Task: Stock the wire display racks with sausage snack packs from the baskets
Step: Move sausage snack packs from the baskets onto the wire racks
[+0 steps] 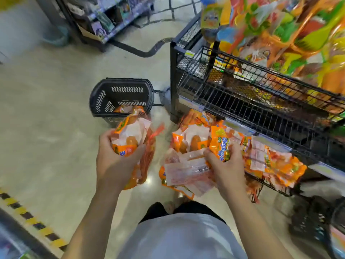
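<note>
My left hand (116, 156) grips a bundle of orange sausage snack packs (130, 135) held over the floor. My right hand (226, 165) grips another bunch of orange and clear sausage packs (190, 157) just left of the black wire display rack (261, 101). More sausage packs (276, 163) lie piled on the rack's low front tier beside my right hand. A black plastic basket (119, 98) stands on the floor beyond my left hand, with a few orange packs at its bottom.
Bright orange and green bagged goods (291, 34) fill the rack's upper tier. A shelf unit (104, 21) stands far back across the pale floor. Yellow-black hazard tape (28, 215) runs along the lower left. A dark basket (313, 221) sits low at right.
</note>
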